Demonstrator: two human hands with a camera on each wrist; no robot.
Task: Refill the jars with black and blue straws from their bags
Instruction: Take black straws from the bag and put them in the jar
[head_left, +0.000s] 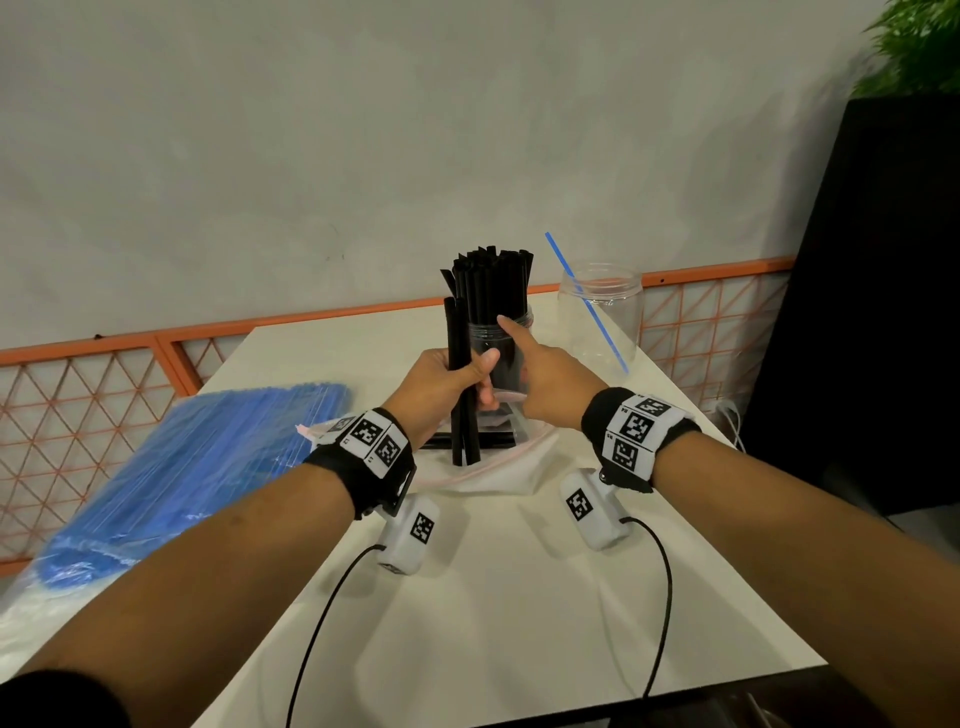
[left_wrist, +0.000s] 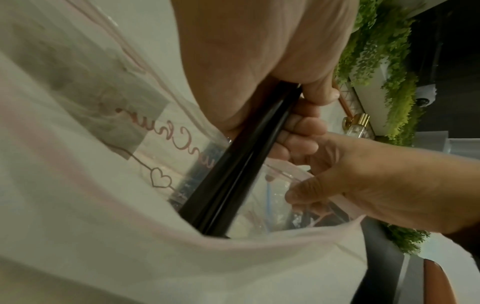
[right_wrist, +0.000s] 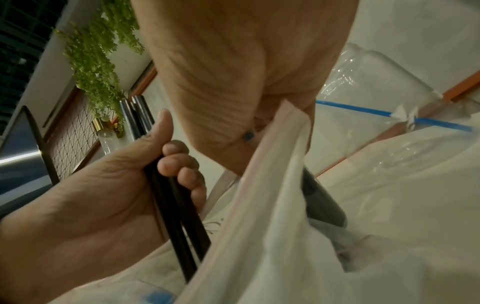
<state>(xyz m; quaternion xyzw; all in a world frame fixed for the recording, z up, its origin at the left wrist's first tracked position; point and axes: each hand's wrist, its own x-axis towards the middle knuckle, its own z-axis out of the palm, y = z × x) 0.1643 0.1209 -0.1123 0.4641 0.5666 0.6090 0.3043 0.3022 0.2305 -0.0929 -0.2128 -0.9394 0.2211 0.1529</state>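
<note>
My left hand grips a few black straws upright; their lower ends reach into the mouth of a clear zip bag lying on the table. The grip shows in the left wrist view on the straws and in the right wrist view. Just behind stands a clear jar packed with black straws. My right hand holds up the bag's rim, its index finger straight against the jar. A second clear jar at back right holds one blue straw.
A bag of blue straws lies at the table's left edge. An orange mesh railing runs behind the white table. A dark cabinet stands to the right. Cables from the wrist cameras trail over the near tabletop.
</note>
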